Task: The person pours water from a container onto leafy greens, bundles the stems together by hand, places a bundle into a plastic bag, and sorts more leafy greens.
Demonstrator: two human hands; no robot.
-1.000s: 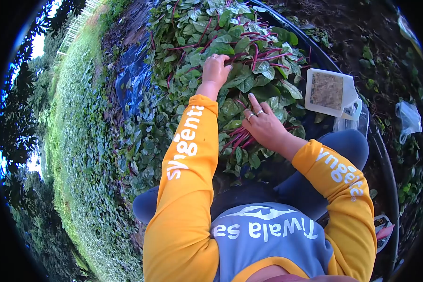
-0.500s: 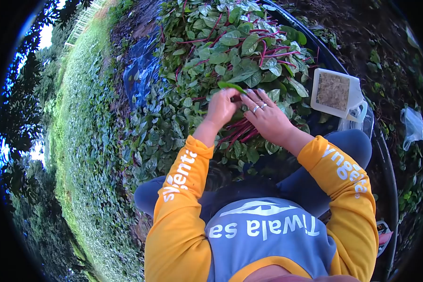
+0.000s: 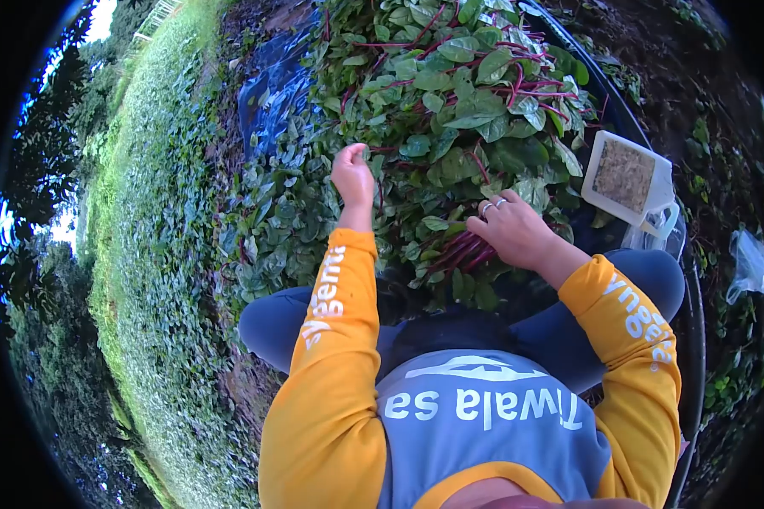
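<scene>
A big heap of Malabar spinach (image 3: 450,102), with green leaves and purple-red stems, lies in front of me. My left hand (image 3: 353,174) is raised over the left part of the heap, its fingers curled closed. Whatever may be between those fingers is hidden. On the right, my right hand (image 3: 515,231), with rings on its fingers, is closed at the near side of the heap. It is on a bunch of purple stems (image 3: 465,251), whose cut ends point toward me; its fingertips are partly hidden among leaves.
A translucent plastic jug (image 3: 626,176) with a cut-out side lies right of the heap. Beyond it a clear plastic bag (image 3: 748,265) rests on the ground. Blue plastic sheeting (image 3: 272,100) shows at the upper left. My bent legs (image 3: 632,284) flank the near side.
My hands were together over the bunch with a green leaf at the left fingers. The left hand has moved away leftward, the leaf no longer visible there; the right stays at the bunch.
</scene>
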